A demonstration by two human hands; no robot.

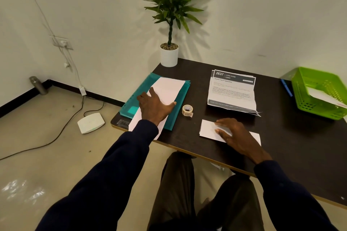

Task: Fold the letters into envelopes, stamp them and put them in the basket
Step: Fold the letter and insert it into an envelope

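Dark table [281,146]: left hand [154,107] spread flat on envelope [167,90]; right hand [236,135] flat, pressing folded letter [207,129].

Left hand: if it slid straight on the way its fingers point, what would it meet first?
The left hand lies flat on the white envelope atop the teal folder, pointing up-left. It would likely cross more envelope, then bare folder; nothing else seems to block that line.
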